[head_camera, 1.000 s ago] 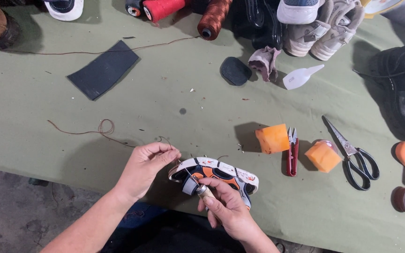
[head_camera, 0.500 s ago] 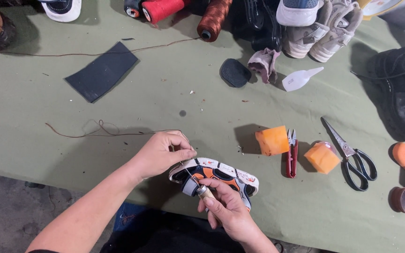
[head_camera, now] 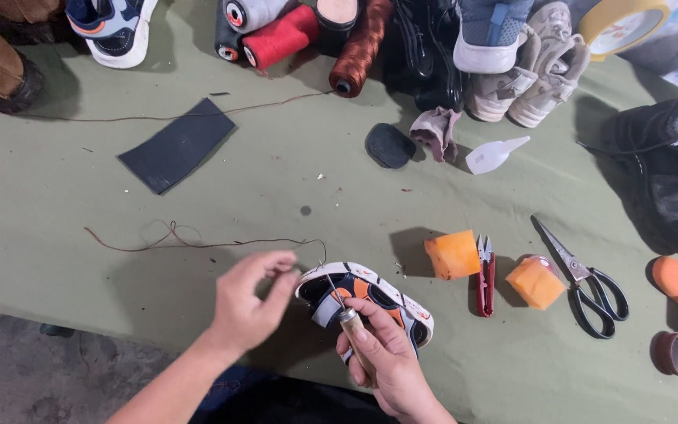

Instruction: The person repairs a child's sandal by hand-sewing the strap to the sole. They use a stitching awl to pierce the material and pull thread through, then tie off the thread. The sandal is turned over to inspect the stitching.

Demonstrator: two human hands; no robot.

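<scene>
A small shoe (head_camera: 386, 298) with an orange, black and white sole lies sole-up near the table's front edge. My right hand (head_camera: 382, 357) grips a wooden-handled awl (head_camera: 344, 320) whose metal tip rests against the toe end of the shoe. My left hand (head_camera: 249, 302) is just left of the toe, fingers pinched on a thin brown thread (head_camera: 198, 242) that trails left across the green table (head_camera: 80, 235).
Right of the shoe lie two orange blocks (head_camera: 453, 254) (head_camera: 537, 281), red thread snips (head_camera: 485, 275) and black scissors (head_camera: 582, 279). A dark leather patch (head_camera: 178, 145), thread spools (head_camera: 280, 35), several shoes (head_camera: 539, 71) and a glue bottle (head_camera: 494, 154) sit farther back.
My left hand has moved from the shoe's toe a little to the left, drawing the thread. The view has shifted slightly; my right hand keeps the awl at the shoe.
</scene>
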